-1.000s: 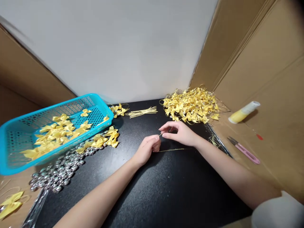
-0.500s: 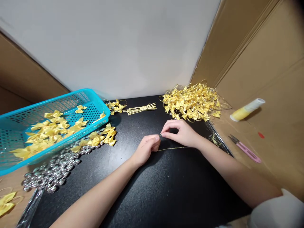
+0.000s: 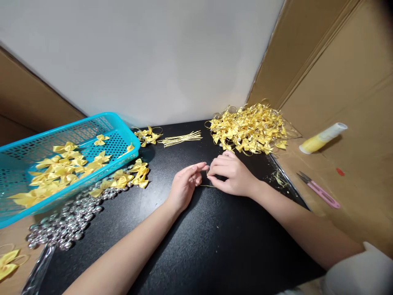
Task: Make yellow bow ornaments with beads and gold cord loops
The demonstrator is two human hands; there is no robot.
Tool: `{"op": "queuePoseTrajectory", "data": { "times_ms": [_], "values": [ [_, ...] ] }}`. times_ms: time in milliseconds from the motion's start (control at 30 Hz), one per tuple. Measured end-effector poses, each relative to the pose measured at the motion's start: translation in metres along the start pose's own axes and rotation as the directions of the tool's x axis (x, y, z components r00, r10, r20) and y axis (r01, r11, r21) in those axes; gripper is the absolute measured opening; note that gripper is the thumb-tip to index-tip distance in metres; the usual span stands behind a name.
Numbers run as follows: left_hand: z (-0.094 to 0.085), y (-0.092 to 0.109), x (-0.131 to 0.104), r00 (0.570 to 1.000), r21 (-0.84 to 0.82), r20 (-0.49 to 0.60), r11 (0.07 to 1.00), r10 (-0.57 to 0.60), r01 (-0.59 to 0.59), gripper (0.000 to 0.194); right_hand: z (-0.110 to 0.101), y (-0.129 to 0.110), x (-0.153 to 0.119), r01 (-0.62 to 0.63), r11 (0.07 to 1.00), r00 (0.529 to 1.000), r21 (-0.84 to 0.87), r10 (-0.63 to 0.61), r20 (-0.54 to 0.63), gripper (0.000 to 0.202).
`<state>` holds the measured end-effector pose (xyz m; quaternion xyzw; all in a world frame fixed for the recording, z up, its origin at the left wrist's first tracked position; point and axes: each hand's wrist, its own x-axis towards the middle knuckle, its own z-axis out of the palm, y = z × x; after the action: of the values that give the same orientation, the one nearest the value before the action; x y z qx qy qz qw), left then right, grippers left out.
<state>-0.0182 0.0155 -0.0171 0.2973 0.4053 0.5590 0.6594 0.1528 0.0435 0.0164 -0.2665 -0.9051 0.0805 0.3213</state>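
A thin gold cord (image 3: 208, 186) runs between my two hands, low over the black tabletop. My left hand (image 3: 182, 184) is closed on one part of it, with index finger and thumb stretched toward the right and the other fingers curled in. Facing it, my right hand (image 3: 229, 174) pinches the cord between thumb and fingertips, and a short upright bit shows at the pinch. The fingertips of both hands almost meet. Much of the cord is hidden behind the fingers.
Left stands a blue basket (image 3: 124, 157) of yellow bows (image 3: 66, 162), beside silver bells (image 3: 70, 219). Cut gold cords (image 3: 181, 139) lie at the back, near a pile of bows with loops (image 3: 248, 127). Pink snips (image 3: 322, 193) and a yellow thread spool (image 3: 322, 138) are right.
My left fingers have straightened from a tight pinch, pointing right. My right hand has curled more and turned, still pinching the cord. Less of the cord shows below the hands.
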Motion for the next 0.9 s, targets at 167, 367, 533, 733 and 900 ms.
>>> {"op": "queuePoseTrajectory", "data": {
  "times_ms": [167, 367, 533, 733, 900],
  "values": [
    [-0.001, -0.001, -0.007, 0.99, 0.321, 0.114, 0.94, 0.083, -0.116, 0.026, -0.007, 0.0, 0.002, 0.016, 0.998, 1.0, -0.06, -0.016, 0.007, 0.016],
    [0.0, 0.0, -0.012, 0.975, 0.495, 0.21, 0.853, 0.069, -0.167, 0.025, -0.012, 0.005, 0.005, -0.094, 0.995, 0.989, 0.03, 0.089, 0.118, 0.019],
    [-0.005, -0.004, -0.006, 0.986, 0.336, 0.155, 0.934, 0.068, -0.117, 0.026, -0.017, 0.008, 0.005, -0.26, 0.943, 0.958, 0.21, 0.223, 0.183, 0.012],
    [-0.002, -0.002, -0.006, 0.991, 0.208, 0.123, 0.975, 0.059, -0.084, 0.026, -0.007, 0.008, 0.002, -0.354, 0.892, 0.877, 0.279, 0.214, 0.43, 0.023],
    [0.0, 0.001, -0.006, 0.995, 0.114, 0.089, 0.992, 0.036, -0.046, 0.023, 0.005, 0.007, 0.002, -0.373, 0.89, 0.897, 0.263, 0.273, 0.349, 0.013]
  ]
}}
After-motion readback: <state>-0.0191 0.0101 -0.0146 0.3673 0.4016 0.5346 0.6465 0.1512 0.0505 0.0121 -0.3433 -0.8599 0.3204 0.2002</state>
